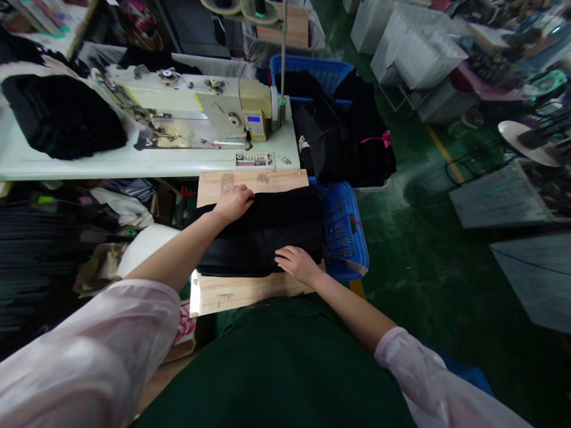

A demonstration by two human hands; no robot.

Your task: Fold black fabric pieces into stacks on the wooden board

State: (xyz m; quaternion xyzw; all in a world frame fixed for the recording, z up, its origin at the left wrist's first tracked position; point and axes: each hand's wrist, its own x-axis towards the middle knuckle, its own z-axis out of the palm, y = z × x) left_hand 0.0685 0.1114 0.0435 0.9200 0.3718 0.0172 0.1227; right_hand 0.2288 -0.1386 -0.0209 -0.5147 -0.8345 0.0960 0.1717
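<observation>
At the far left of the frame, dark folded fabric sits in stacks (22, 261) under the table, with a white cloth (122, 209) and other clutter beside it. At the upper left, a black pile of cloth (62, 116) lies on a white sewing table (147, 167), next to a cream industrial sewing machine (196, 101). A pair of pink-handled snips (209, 144) lies just below the machine's head. The person's pale pink sleeves (75, 362) enter from the lower corners, on either side of a dark green apron (276, 380). At mid-frame, a folded black cloth (261, 235) lies on a light wooden board (250, 295), just in front of the table. The left hand (232, 203) rests palm down at the cloth's upper left corner, fingers close together and lightly curved, not pinching. The right hand (297, 264) lies flat on the cloth's lower right part, fingers loosely apart, also not gripping. The two hands are well apart. To the right of the cloth is a blue plastic crate (343, 232), and behind it black garments (339, 131) with a pink ribbon (379, 139) are heaped against a blue basket (312, 71). White bins (417, 53) stand at the upper right on a green floor (428, 249).
</observation>
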